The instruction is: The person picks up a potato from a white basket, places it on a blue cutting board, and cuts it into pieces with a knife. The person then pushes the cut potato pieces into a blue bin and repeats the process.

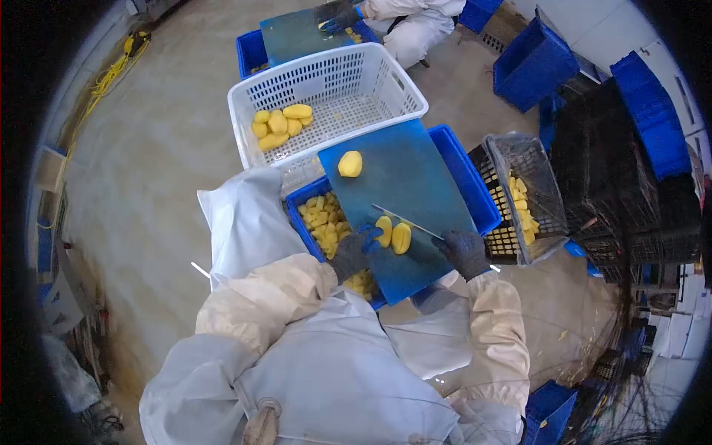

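Left hand (354,251): gloved; from my remote seat I see its grip closed on the left half (383,231) of a split yellow potato, at the near end of the blue cutting board (415,178).
Right hand (464,251): gloved, grip clamped on the knife (406,220), whose blade lies just beyond the halves.
Right half (401,237): beside the left one, touching.
Whole potato (350,164): alone near the board's far-left corner.
Blue crate (475,196): under the board, with cut pieces (325,221) inside.
White basket (326,74): beyond the board, holding peeled potatoes (280,122).
Co-worker's hand (343,16): on a second board (297,33).
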The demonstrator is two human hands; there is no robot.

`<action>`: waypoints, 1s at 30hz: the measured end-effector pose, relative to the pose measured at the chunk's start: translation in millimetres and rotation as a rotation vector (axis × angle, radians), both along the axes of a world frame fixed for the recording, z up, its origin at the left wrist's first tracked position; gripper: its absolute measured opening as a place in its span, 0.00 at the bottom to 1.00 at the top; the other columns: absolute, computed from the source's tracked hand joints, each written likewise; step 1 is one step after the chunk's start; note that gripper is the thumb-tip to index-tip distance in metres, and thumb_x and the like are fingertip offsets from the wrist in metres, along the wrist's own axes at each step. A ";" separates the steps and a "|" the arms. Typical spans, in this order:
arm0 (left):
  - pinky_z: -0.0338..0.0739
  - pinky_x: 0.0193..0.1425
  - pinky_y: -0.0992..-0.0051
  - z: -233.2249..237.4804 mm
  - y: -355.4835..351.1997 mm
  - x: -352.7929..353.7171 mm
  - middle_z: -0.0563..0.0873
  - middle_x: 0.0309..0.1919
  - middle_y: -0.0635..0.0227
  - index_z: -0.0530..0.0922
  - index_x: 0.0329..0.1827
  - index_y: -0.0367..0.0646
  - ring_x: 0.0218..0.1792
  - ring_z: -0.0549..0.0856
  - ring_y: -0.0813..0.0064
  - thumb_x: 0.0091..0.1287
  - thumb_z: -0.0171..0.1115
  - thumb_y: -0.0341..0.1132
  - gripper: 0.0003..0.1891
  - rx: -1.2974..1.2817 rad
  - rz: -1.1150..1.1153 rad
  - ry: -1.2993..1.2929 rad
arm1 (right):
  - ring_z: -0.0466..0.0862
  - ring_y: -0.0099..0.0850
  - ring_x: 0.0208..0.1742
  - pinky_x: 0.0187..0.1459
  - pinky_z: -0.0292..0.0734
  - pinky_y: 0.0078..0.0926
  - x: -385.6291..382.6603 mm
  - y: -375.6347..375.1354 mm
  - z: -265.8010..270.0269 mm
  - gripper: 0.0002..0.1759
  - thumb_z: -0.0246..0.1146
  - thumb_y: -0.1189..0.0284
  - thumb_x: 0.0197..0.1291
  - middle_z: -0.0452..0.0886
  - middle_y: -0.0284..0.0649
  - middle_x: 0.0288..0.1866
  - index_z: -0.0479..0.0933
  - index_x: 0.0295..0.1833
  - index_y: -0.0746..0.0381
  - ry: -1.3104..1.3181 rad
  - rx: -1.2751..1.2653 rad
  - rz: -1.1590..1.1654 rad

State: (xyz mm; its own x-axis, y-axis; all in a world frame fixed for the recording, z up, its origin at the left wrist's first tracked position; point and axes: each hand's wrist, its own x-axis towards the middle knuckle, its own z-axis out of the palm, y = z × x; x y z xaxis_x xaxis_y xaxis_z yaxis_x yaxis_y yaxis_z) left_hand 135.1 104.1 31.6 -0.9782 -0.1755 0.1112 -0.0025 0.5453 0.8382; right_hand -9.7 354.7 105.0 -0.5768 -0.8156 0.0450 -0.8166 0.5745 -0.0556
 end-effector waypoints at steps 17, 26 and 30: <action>0.74 0.51 0.60 1.1 -5.2 5.3 0.77 0.49 0.55 0.78 0.48 0.43 0.50 0.77 0.54 0.57 0.59 0.37 0.16 -0.285 -0.210 0.104 | 0.81 0.41 0.27 0.31 0.72 0.43 18.5 -28.5 36.2 0.09 0.58 0.68 0.49 0.80 0.39 0.24 0.77 0.38 0.52 -0.104 0.285 0.056; 0.73 0.51 0.61 -6.0 -5.6 2.6 0.77 0.49 0.56 0.72 0.56 0.43 0.49 0.78 0.55 0.54 0.62 0.37 0.25 -0.324 -0.256 0.033 | 0.81 0.42 0.30 0.33 0.74 0.39 -7.0 -23.5 -35.3 0.09 0.62 0.64 0.49 0.80 0.41 0.29 0.76 0.36 0.53 -0.073 0.312 0.080; 0.76 0.43 0.61 0.3 -5.0 4.3 0.78 0.46 0.56 0.75 0.49 0.43 0.41 0.81 0.58 0.54 0.60 0.37 0.19 -0.411 -0.192 0.254 | 0.80 0.42 0.30 0.33 0.73 0.39 -2.3 -21.4 -22.3 0.09 0.63 0.66 0.48 0.80 0.41 0.28 0.76 0.37 0.54 -0.113 0.210 0.125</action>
State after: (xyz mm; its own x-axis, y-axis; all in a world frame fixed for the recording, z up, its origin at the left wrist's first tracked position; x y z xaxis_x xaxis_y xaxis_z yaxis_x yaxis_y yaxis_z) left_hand 139.4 99.1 31.9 -0.9216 0.1125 0.3714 0.3055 0.8006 0.5155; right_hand -12.0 333.3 82.7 -0.4624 -0.8657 -0.1917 -0.8776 0.4777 -0.0408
